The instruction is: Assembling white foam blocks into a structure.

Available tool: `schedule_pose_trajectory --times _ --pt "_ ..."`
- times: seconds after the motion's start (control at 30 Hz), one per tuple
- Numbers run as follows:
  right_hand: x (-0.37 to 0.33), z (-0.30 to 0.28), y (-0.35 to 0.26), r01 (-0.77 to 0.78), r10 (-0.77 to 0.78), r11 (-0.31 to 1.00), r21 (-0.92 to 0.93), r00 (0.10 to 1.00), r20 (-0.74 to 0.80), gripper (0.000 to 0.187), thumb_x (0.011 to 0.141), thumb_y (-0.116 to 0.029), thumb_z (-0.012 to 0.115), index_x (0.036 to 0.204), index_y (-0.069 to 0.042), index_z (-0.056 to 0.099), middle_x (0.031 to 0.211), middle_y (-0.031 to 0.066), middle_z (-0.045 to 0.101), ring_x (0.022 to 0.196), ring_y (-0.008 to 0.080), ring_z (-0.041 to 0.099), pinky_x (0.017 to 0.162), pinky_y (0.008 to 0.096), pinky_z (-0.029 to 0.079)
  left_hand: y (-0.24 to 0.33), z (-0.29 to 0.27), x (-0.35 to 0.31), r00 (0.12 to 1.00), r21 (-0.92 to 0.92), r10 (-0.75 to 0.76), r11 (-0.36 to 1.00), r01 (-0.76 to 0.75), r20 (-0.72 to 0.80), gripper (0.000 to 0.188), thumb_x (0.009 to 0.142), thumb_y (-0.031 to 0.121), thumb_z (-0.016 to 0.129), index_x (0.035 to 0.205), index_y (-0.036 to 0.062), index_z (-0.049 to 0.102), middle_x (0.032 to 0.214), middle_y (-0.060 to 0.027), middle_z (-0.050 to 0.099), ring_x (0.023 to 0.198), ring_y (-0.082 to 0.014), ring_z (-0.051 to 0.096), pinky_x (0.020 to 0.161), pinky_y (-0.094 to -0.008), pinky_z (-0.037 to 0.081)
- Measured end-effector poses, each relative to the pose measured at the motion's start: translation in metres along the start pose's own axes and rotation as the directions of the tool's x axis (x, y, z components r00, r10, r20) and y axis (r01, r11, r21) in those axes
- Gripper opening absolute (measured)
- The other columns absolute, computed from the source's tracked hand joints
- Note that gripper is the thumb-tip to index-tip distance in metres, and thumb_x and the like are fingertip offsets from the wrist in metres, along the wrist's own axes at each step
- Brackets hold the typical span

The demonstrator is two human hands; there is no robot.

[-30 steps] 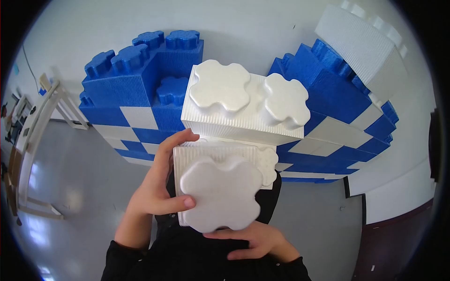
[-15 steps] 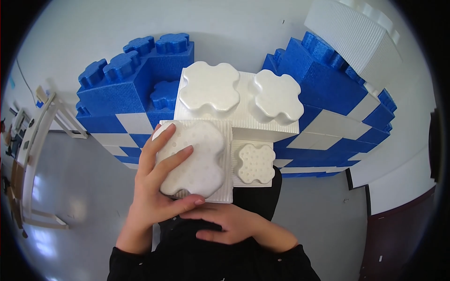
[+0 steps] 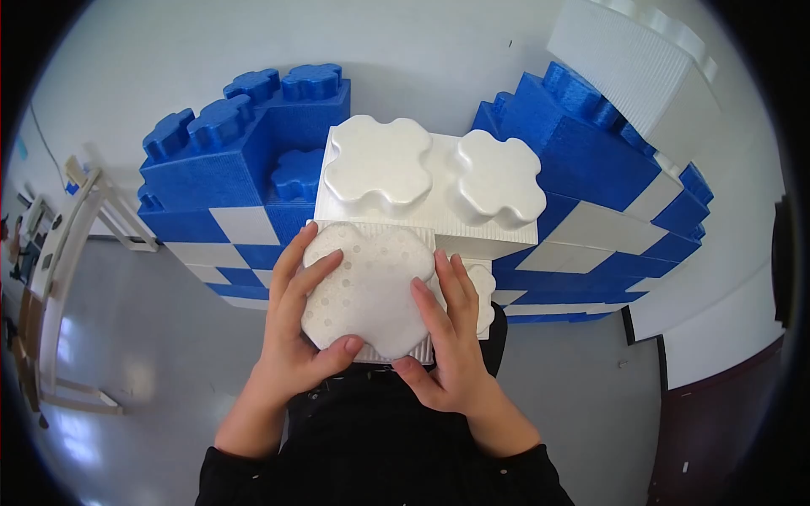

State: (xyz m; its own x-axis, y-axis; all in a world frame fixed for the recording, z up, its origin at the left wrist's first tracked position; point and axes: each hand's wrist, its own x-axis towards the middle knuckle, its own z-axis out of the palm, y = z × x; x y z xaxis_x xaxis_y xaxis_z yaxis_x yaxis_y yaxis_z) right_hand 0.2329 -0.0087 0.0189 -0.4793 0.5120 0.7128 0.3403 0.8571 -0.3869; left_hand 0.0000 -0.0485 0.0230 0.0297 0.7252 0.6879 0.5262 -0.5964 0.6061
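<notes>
A white foam building block with one clover-shaped, dimpled stud is between my hands, in front of my body. My left hand grips its left side, fingers over the stud's edge and thumb at the near side. My right hand clasps its right side, with the thumb at the near corner. Just beyond it sits a larger white block with two smooth clover studs. To the right, partly hidden by my right hand, shows another white block's small stud.
Stacked blue and white blocks form a wall on the left and right. A white block tops the right stack. A white frame stands at the far left. Grey floor lies below, with a dark red panel at right.
My right hand has come up from below the block to its right side. The held block has shifted slightly right, covering part of the small stud. My left hand still grips its left side.
</notes>
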Motion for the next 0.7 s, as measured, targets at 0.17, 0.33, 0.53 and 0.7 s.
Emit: schedule_pose_trajectory --times 0.17,0.33,0.53,0.7 --pt "-0.001 0.013 0.009 0.054 -0.053 0.998 -0.028 0.999 0.011 0.086 0.083 -0.034 0.079 0.153 -0.005 0.04 0.161 0.0329 0.026 0.146 0.0596 0.022 0.115 0.0692 0.019 -0.007 0.004 -0.005 0.999 -0.012 -0.011 1.0 0.01 -0.036 0.078 0.075 0.036 0.081 0.141 0.0026 0.057 0.159 -0.0288 0.032 0.147 -0.0451 0.035 0.117 -0.0527 0.034" --pt "-0.01 0.034 0.027 0.029 -0.029 0.999 0.014 0.999 -0.032 0.098 0.071 -0.025 0.088 0.151 -0.009 0.035 0.162 0.0338 0.024 0.145 0.0593 0.025 0.114 0.0712 0.02 -0.023 0.017 -0.01 0.999 -0.013 -0.034 0.999 0.033 -0.04 0.077 0.075 0.034 0.082 0.141 0.0035 0.057 0.158 -0.0286 0.033 0.147 -0.0455 0.035 0.117 -0.0535 0.034" --pt "-0.018 0.048 0.041 0.036 -0.022 0.969 0.243 0.998 -0.06 0.096 0.071 -0.02 0.088 0.151 -0.013 0.036 0.163 0.0347 0.02 0.145 0.0576 0.027 0.115 0.0671 0.023 -0.029 0.02 -0.017 0.997 -0.05 -0.007 0.999 0.003 -0.078 0.072 0.076 0.036 0.081 0.137 0.0031 0.061 0.158 -0.029 0.034 0.146 -0.0469 0.037 0.116 -0.0539 0.035" --pt "-0.029 0.056 0.045 0.045 -0.014 0.937 0.346 0.996 -0.092 0.095 0.074 -0.018 0.086 0.154 -0.013 0.035 0.163 0.0344 0.019 0.146 0.0529 0.03 0.117 0.0586 0.027 -0.029 0.025 -0.033 0.994 0.072 0.049 0.997 -0.042 -0.095 0.08 0.078 0.036 0.08 0.145 0.0011 0.052 0.158 -0.0295 0.032 0.147 -0.045 0.035 0.117 -0.0535 0.034"
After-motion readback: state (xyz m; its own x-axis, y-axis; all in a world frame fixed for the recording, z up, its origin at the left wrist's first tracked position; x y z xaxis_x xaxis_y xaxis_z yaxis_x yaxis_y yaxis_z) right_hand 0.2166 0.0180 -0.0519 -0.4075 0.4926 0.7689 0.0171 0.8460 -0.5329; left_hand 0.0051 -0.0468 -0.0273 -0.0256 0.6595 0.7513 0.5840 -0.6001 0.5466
